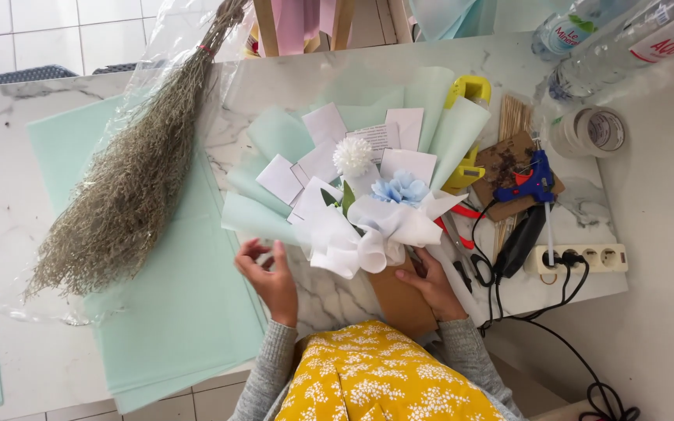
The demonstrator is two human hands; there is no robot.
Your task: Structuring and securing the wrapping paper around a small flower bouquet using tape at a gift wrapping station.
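My right hand (431, 284) grips the bouquet (368, 210) by its brown paper base, steadying it upright; my left hand (267, 273) rests open just left of the bouquet, fingers curled, empty.

I worked at a white marble-patterned table (33, 343) over pale floor tiles (48, 31); wooden legs (267, 27), perhaps an easel's, stood behind in soft daylight.

I see the bouquet (368, 203) lying just beyond both hands, between them. The dried bundle (130, 175) lies far left of my left hand (268, 277). The glue gun (530, 184) and power strip (583, 258) sit right of my right hand (431, 284).
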